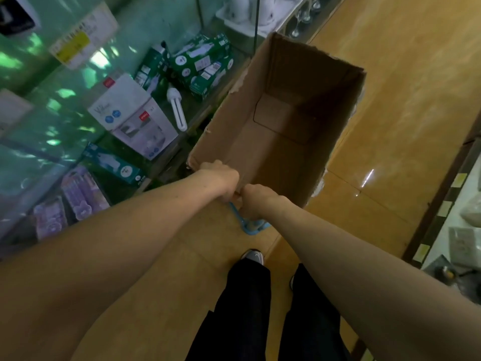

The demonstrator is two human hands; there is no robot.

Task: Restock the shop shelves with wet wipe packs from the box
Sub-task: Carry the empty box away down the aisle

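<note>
Low over the aisle floor [395, 105], gripping the near rim of the box [276, 134] with left hand [221, 178] and right hand [256, 201], fingers curled over it. Looking empty; likely handling light, bendy.

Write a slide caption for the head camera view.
Left hand and right hand grip the near rim of an empty cardboard box beside glass shelves.

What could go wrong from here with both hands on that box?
1. The left hand and right hand both grip the near wall of the cardboard box, and its rim is ragged and torn. Pulling there may rip or fold it.
2. The box stands right beside the glass display case, so swinging it could knock the glass.
3. A blue cord loops below the right hand, near the shoe, and could snag or trip.
</note>
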